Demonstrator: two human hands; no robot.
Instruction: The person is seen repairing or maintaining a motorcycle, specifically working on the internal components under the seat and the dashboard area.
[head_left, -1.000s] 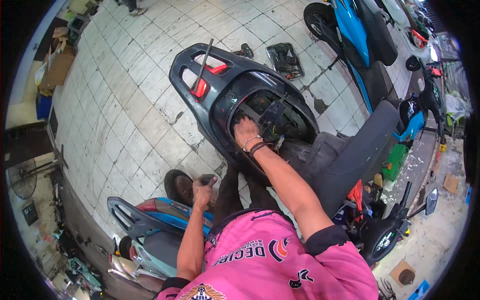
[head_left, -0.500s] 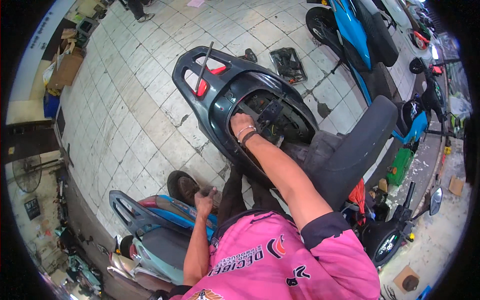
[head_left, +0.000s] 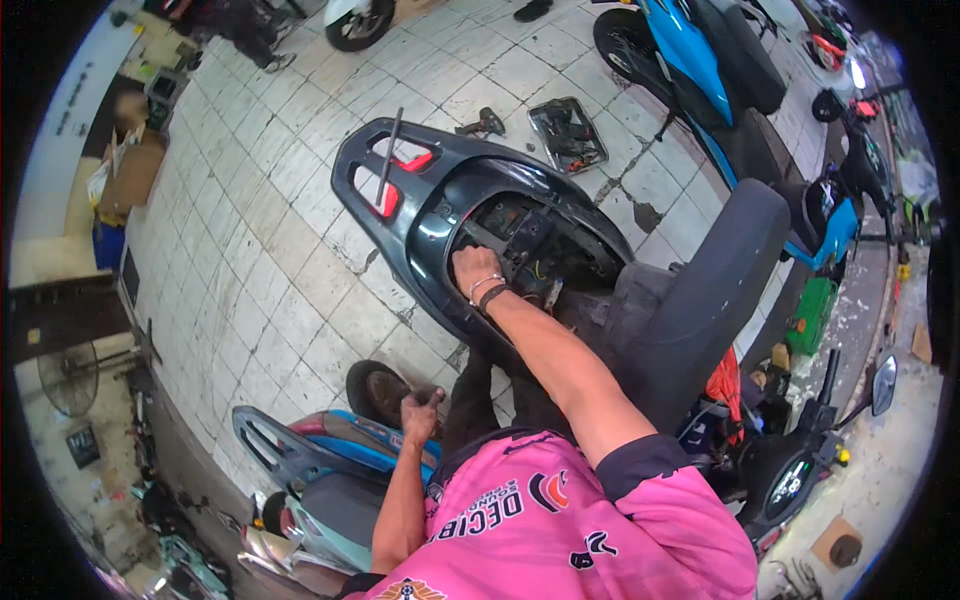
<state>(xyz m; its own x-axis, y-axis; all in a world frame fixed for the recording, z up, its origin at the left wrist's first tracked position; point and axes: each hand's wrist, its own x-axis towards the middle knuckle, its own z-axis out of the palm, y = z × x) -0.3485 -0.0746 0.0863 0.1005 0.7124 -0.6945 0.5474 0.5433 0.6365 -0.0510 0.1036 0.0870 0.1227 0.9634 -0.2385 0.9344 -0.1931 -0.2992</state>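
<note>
My right hand (head_left: 476,268), a bracelet and a dark band at its wrist, reaches into the opened under-seat bay of a dark scooter (head_left: 440,222). Its fingers are curled closed against the bay's near left rim; whatever they grip is hidden. Inside the bay, a black bracket (head_left: 530,238) and some wiring show. The scooter's seat (head_left: 715,280) is tipped up on the right. A thin dark rod (head_left: 391,155) lies across the rear grab rail. Lower left, my left hand (head_left: 421,412) is closed with the thumb raised, beside a wheel (head_left: 376,392); I cannot make out anything in it.
A cordless drill (head_left: 485,122) and an open tool case (head_left: 568,135) lie on the tiled floor beyond the scooter. Blue scooters stand at the right (head_left: 690,60) and lower left (head_left: 350,440). A white scooter's wheel (head_left: 360,25) and a person's legs (head_left: 255,38) are at the top.
The view has shifted, bringing a white scooter's wheel and more of a person in at the top. My right hand stays at the bay's rim; my left stays closed by the wheel.
</note>
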